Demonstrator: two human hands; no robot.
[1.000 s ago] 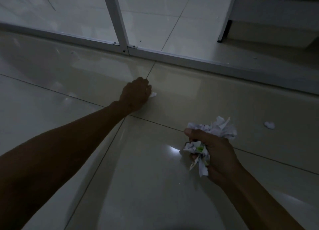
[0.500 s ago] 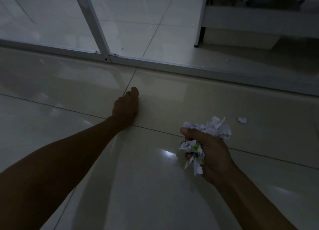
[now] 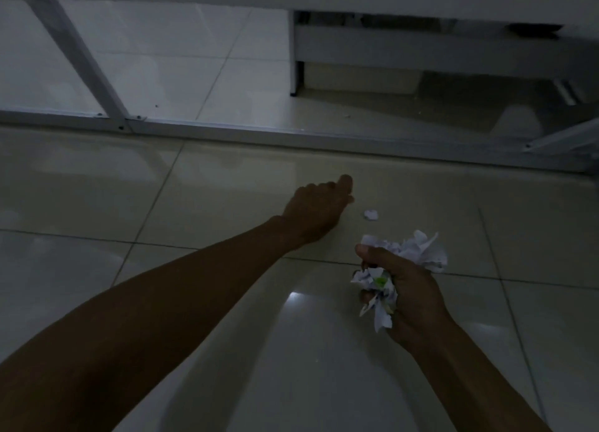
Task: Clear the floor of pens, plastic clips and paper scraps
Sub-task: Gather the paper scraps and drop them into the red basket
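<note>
The right hand (image 3: 410, 297) is clenched around a wad of crumpled paper scraps (image 3: 400, 271). The thumb lies across the top and the fingers curl under, so white bits stick out above the knuckles and hang down below the palm. One scrap in the wad shows a small green patch.

The left hand (image 3: 316, 213) reaches forward, low over the tiled floor (image 3: 227, 185), with its fingers curled in. In this dim light it seems to pinch something between thumb and forefinger, but I cannot tell whether it really holds anything.

A small crumpled paper scrap (image 3: 371, 214) lies loose on the floor just beside the left hand's fingertips, apart from them, and a little beyond the wad in the right hand. It is white and balled up.

Past both hands, a pale metal frame rail (image 3: 291, 136) runs across the floor.
</note>
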